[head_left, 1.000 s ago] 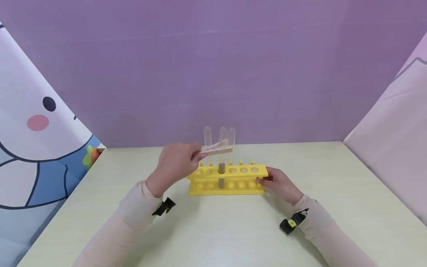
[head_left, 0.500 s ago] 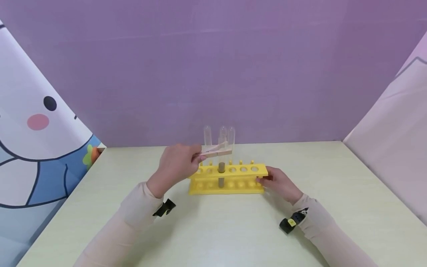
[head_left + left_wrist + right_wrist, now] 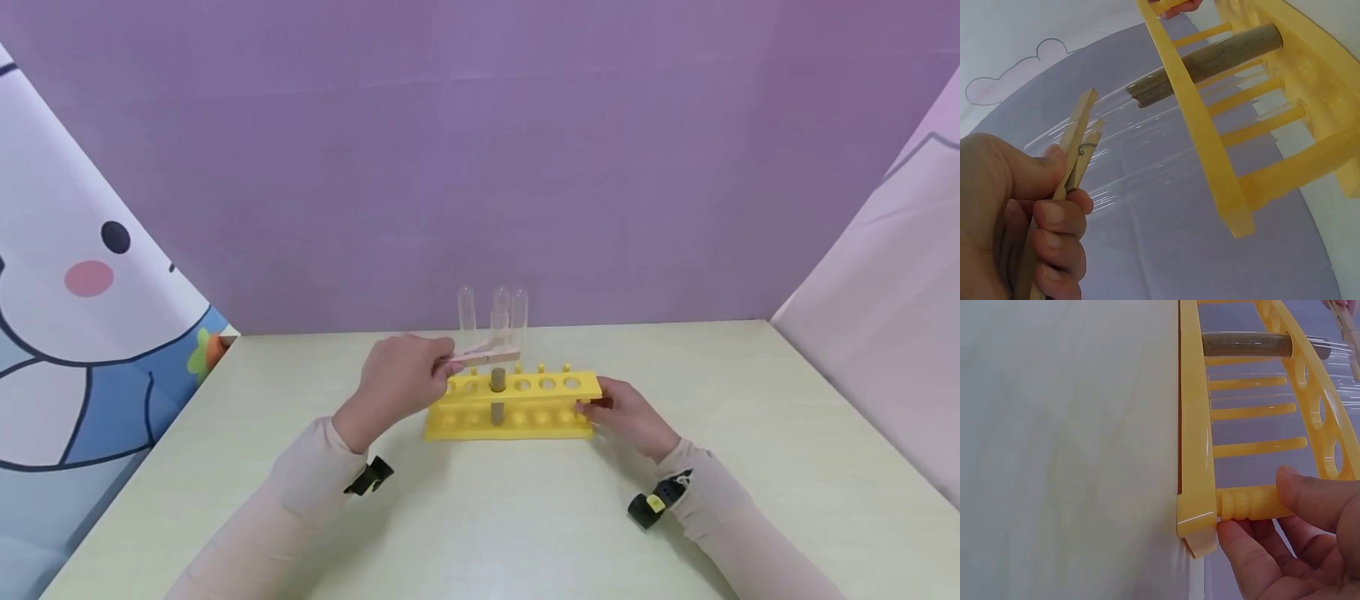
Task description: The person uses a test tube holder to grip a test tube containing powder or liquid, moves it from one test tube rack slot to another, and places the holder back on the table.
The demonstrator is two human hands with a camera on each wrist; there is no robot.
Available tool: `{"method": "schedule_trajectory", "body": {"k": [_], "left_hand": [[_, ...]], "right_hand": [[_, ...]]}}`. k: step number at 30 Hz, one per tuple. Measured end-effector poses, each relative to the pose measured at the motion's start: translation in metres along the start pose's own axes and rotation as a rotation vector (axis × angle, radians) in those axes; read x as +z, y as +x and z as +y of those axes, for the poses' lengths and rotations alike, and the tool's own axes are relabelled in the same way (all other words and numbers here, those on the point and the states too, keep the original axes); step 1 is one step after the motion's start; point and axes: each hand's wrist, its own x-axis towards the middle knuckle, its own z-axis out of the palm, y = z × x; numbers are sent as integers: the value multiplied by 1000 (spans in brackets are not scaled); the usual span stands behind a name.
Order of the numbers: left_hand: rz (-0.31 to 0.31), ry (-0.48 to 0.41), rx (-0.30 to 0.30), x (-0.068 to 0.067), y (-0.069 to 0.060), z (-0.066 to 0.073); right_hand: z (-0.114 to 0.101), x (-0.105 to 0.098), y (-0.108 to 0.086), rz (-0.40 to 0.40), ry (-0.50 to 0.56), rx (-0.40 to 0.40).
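Gripping a wooden clamp [image 3: 1075,140], the left hand [image 3: 401,375] extends it across the clear upper part of a test tube [image 3: 1154,86]; whether its tips clasp the glass, I cannot tell. The tube, grey-brown below, stands upright in a yellow rack [image 3: 517,397], third hole from the left. The right hand [image 3: 633,417] grasps the rack's right end post [image 3: 1250,503]. Behind, three clear tubes [image 3: 467,308] stand inverted.
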Motion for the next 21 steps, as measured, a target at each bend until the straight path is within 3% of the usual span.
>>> {"method": "schedule_trajectory", "body": {"k": [21], "left_hand": [[-24, -3, 2, 11, -2, 1]], "right_hand": [[2, -1, 0, -1, 23, -24]]}}
